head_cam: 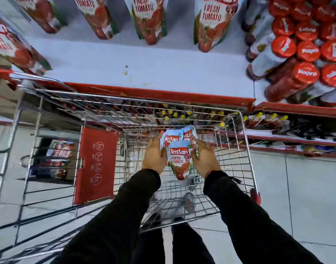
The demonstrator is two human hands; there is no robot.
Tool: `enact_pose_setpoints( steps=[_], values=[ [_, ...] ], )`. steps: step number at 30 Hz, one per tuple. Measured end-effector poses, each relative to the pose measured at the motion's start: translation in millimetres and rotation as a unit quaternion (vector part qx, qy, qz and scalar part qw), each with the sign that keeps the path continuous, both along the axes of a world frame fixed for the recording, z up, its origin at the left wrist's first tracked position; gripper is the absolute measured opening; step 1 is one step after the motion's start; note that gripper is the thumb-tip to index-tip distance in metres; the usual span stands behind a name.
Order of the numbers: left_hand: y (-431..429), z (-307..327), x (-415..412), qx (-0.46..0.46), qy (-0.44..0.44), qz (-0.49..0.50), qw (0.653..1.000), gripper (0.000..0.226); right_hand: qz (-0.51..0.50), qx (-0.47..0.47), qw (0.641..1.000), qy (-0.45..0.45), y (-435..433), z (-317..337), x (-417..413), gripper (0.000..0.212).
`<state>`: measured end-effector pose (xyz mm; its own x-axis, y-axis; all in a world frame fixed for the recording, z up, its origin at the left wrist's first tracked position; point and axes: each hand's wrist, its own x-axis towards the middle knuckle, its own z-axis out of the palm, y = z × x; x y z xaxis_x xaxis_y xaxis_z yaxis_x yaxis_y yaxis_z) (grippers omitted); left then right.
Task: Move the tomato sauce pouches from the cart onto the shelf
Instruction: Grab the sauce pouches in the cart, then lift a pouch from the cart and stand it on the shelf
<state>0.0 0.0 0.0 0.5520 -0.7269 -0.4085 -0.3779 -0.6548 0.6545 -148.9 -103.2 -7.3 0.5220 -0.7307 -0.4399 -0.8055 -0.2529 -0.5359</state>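
Observation:
Three light-blue and red tomato sauce pouches (179,155) lie stacked inside the wire cart (247,149), near its middle. My left hand (153,155) presses against the left side of the stack and my right hand (204,159) against the right side, so the pouches are clamped between both palms. The front pouch reads "Fresh Tomato". On the white shelf (144,69) above the cart, several matching pouches (212,21) stand in a row along the back, with another (12,46) at the far left.
Red-capped sauce bottles (296,60) crowd the shelf's right end. A red shelf lip (163,94) runs just above the cart's far rim. A red panel (95,164) hangs in the cart's left section. Lower shelves hold yellow-capped bottles (264,117). Tiled floor lies at the right.

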Motion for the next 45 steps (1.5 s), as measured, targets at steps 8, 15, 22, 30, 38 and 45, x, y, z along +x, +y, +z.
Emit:
enact_pose_setpoints(
  steps=[8, 15, 22, 30, 38, 45],
  values=[
    [-9.4, -80.5, 0.5, 0.070, 0.110, -0.026, 0.991, 0.038, -0.060, 0.121, 0.991, 0.021, -7.5, -71.6, -1.9, 0.037],
    [-3.7, -101.2, 0.1, 0.106, 0.085, 0.057, 0.989, 0.024, -0.144, 0.125, 0.981, -0.048, -1.8, -92.2, -13.7, 0.016],
    [22.4, -71.4, -13.0, 0.041, 0.044, 0.050, 0.997, 0.016, -0.145, 0.123, 0.978, -0.085, 10.1, -60.0, -29.8, 0.024],
    [42.9, 30.7, -6.4, -0.023, 0.010, 0.089, 0.996, 0.025, -0.069, 0.090, 0.985, -0.127, 15.4, 32.0, -19.2, 0.019],
    [64.0, 106.1, 35.7, -0.146, -0.024, 0.099, 0.984, 0.019, -0.054, 0.032, 0.973, -0.221, 25.2, 108.1, 15.8, 0.012],
    [63.5, 167.8, 100.3, -0.230, -0.097, 0.101, 0.963, 0.014, -0.042, 0.018, 0.948, -0.314, 25.8, 164.1, 83.1, 0.013]
  ],
)
